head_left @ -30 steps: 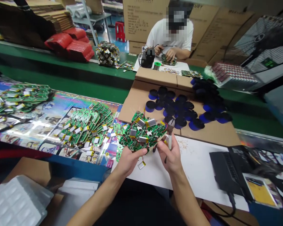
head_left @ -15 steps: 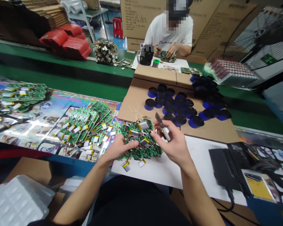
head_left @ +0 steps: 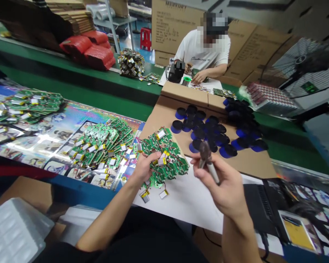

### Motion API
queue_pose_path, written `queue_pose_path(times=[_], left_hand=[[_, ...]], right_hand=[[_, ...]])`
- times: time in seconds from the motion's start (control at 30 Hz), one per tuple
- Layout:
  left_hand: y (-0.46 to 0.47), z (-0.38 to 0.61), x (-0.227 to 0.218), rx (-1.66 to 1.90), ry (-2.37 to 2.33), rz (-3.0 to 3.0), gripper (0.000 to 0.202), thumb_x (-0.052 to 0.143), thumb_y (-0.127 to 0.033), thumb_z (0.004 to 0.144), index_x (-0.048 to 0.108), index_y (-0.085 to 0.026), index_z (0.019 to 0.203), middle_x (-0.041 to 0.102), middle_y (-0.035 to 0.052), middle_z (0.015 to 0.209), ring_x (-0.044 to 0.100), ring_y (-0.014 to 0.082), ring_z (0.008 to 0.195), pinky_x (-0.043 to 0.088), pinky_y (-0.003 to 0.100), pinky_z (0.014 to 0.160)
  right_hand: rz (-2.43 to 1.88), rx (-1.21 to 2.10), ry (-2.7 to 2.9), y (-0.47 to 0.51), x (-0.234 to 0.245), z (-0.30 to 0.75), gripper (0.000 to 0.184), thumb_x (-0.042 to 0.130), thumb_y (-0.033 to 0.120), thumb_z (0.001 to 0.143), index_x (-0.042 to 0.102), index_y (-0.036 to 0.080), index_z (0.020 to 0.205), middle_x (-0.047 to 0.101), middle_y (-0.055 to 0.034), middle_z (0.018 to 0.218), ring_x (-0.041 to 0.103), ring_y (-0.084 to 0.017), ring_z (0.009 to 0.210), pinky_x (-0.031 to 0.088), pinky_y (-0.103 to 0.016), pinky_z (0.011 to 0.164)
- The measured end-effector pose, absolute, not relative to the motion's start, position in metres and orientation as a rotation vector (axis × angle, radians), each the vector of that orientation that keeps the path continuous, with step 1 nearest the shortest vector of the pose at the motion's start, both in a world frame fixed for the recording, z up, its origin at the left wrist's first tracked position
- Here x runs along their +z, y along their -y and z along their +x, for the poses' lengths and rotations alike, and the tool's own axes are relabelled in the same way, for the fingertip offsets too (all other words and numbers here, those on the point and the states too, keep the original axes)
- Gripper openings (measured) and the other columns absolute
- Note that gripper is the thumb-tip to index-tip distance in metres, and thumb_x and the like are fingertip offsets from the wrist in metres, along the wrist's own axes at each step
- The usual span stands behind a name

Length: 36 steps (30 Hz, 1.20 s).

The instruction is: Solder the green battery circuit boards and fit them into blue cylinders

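My left hand (head_left: 146, 166) grips the left edge of a green circuit board panel (head_left: 171, 153), its thumb lying on top. Small silver batteries with yellow tape are wired to the panel; one battery (head_left: 163, 194) hangs over the white sheet (head_left: 186, 204) at its near edge. Held up to the right of the panel, my right hand (head_left: 222, 179) is closed around a pair of pliers (head_left: 208, 160) with grey handles, jaws pointing up and away. The pliers do not touch the board. Left of my left hand lies a stack of similar boards (head_left: 98, 142).
Blue and black round parts (head_left: 200, 128) stand on cardboard (head_left: 159, 109) ahead. More boards (head_left: 30, 104) and another pair of pliers (head_left: 16, 135) lie far left. A black box (head_left: 259, 204) sits at right. Opposite, a co-worker (head_left: 205, 51) handles boards.
My right hand with the pliers has moved right and nearer, away from the panel. The panel, in my left hand, is now tilted and more of its face shows.
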State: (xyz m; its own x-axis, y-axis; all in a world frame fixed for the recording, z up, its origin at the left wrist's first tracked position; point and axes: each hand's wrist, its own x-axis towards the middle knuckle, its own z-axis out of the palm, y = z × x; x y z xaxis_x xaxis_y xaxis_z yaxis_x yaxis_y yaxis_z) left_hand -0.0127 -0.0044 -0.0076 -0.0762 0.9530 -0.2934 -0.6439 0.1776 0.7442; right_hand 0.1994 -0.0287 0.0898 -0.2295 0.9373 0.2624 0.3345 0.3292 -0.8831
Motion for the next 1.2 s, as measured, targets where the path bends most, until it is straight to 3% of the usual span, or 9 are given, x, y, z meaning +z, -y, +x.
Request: queue_pose_path(times=[0.13,0.23,0.37,0.53,0.67,0.77,0.87,1.07,1.2], left_hand=[[0.010,-0.033,-0.013,1.364,-0.970,0.638,0.041,0.094,-0.042,0.066,0.079,-0.015,0.093,0.082,0.0080,0.089,0.079,0.0301,0.087,0.065,0.042,0.086],[0.016,-0.042,-0.023,1.396,-1.040,0.748,0.039,0.091,-0.044,0.075,0.079,-0.017,0.099,0.083,0.0089,0.099,0.077,0.0321,0.105,0.060,0.042,0.100],[0.024,-0.047,-0.028,1.344,-1.121,0.821,0.033,0.088,-0.044,0.079,0.080,-0.018,0.098,0.083,0.0093,0.100,0.074,0.0331,0.115,0.058,0.041,0.104],[0.028,-0.047,-0.012,1.348,-1.189,0.908,0.033,0.088,-0.045,0.079,0.080,-0.019,0.098,0.083,0.0088,0.103,0.076,0.0302,0.105,0.058,0.040,0.100],[0.029,-0.047,-0.004,1.311,-1.182,0.930,0.031,0.088,-0.044,0.079,0.081,-0.018,0.094,0.083,0.0091,0.102,0.077,0.0300,0.101,0.060,0.039,0.096],[0.030,-0.045,-0.009,1.297,-1.145,0.889,0.033,0.087,-0.046,0.080,0.081,-0.018,0.096,0.083,0.0092,0.103,0.077,0.0303,0.103,0.060,0.039,0.098],[0.030,-0.043,-0.012,1.267,-1.071,0.806,0.038,0.087,-0.050,0.078,0.081,-0.017,0.096,0.082,0.0095,0.101,0.078,0.0307,0.100,0.061,0.041,0.097],[0.029,-0.035,-0.005,1.198,-1.007,0.666,0.042,0.092,-0.050,0.070,0.080,-0.014,0.088,0.081,0.0098,0.085,0.078,0.0295,0.079,0.065,0.042,0.082],[0.027,-0.034,-0.006,1.223,-1.011,0.659,0.043,0.092,-0.049,0.070,0.080,-0.014,0.092,0.082,0.0102,0.088,0.079,0.0311,0.086,0.065,0.043,0.086]], right_hand=[[-1.284,0.923,1.715,0.016,0.068,0.210,0.034,0.055,0.046,0.106,0.074,0.023,0.124,0.073,-0.0058,0.092,0.063,-0.018,0.071,0.053,-0.032,0.065],[-1.342,0.920,1.813,0.014,0.051,0.206,0.035,0.058,0.046,0.105,0.077,0.023,0.124,0.077,-0.0087,0.098,0.070,-0.022,0.083,0.056,-0.034,0.074],[-1.340,0.977,1.833,0.022,0.040,0.196,0.035,0.061,0.044,0.104,0.075,0.027,0.130,0.079,-0.0095,0.115,0.073,-0.028,0.102,0.058,-0.040,0.090],[-1.350,0.991,1.861,0.023,0.040,0.194,0.035,0.059,0.045,0.105,0.075,0.027,0.130,0.079,-0.0095,0.117,0.072,-0.029,0.105,0.055,-0.044,0.098],[-1.335,1.007,1.849,0.023,0.042,0.193,0.035,0.058,0.047,0.104,0.077,0.025,0.123,0.077,-0.0080,0.095,0.070,-0.026,0.091,0.055,-0.039,0.087],[-1.323,1.121,1.791,0.025,0.041,0.191,0.039,0.054,0.052,0.105,0.077,0.022,0.097,0.066,-0.0042,0.075,0.062,-0.021,0.073,0.051,-0.033,0.072],[-1.190,1.457,1.605,0.028,0.034,0.188,0.049,0.052,0.057,0.105,0.065,0.020,0.075,0.057,-0.0013,0.067,0.053,-0.016,0.063,0.046,-0.029,0.060],[-1.043,1.909,1.153,0.031,0.016,0.184,0.047,0.061,0.062,0.099,0.065,0.019,0.081,0.061,-0.0030,0.072,0.057,-0.016,0.061,0.049,-0.028,0.053],[-1.051,1.797,1.287,0.028,0.023,0.185,0.048,0.059,0.062,0.100,0.066,0.019,0.079,0.061,-0.0028,0.070,0.057,-0.016,0.063,0.050,-0.029,0.056]])
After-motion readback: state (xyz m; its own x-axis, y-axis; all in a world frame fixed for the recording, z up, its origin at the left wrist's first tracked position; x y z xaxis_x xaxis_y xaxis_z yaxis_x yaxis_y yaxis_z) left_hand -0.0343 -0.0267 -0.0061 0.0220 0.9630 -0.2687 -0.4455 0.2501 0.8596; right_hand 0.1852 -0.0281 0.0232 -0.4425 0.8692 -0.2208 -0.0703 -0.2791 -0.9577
